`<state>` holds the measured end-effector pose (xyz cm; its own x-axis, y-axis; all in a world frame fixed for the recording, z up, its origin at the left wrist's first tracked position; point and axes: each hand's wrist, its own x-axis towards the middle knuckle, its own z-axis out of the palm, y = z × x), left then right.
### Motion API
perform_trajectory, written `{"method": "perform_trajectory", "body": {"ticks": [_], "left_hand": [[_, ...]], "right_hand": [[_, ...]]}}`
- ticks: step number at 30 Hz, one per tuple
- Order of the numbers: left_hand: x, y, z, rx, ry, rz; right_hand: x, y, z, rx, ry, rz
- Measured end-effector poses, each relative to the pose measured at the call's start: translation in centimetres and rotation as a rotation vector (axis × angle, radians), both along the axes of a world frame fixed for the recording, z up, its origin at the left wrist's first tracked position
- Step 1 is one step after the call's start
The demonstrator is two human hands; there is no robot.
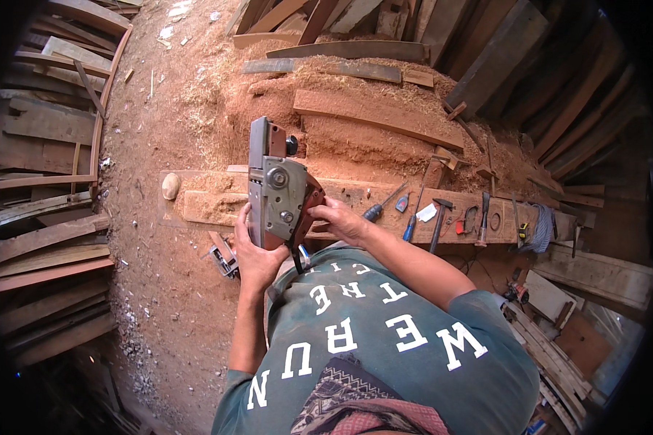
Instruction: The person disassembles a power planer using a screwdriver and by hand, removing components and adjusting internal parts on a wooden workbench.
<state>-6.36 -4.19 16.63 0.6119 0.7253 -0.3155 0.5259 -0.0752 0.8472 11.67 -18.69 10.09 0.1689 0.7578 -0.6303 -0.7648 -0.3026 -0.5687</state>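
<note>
Head view: left hand (257, 256), right hand (343, 221) curled round electric planer (278, 194); some fingers hidden behind it.

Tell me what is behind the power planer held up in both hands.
The wooden bench shows on either side of the planer, strewn with sawdust; the stretch directly behind it is hidden.

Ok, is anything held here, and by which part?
A power planer, in both hands: the left hand at its near end, the right hand at its right side.
</note>
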Motion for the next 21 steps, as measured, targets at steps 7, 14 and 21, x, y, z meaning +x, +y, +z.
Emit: {"method": "perform_trajectory", "body": {"ticks": [7, 14, 21], "left_hand": [[-0.1, 2.5, -0.4, -0.286, -0.377, 0.026], [-1.1, 4.6, 2.8, -0.043, -0.103, -0.292], [1.2, 7.0, -0.5, 0.453, -0.395, -0.436]], "right_hand": [[0.0, 2.8, 3.2, 0.337, 0.183, -0.166], [1.3, 1.2, 9.3, 0.412, -0.448, 0.441], [-2.2, -1.7, 6.8, 0.492, -1.017, 0.444]]}}
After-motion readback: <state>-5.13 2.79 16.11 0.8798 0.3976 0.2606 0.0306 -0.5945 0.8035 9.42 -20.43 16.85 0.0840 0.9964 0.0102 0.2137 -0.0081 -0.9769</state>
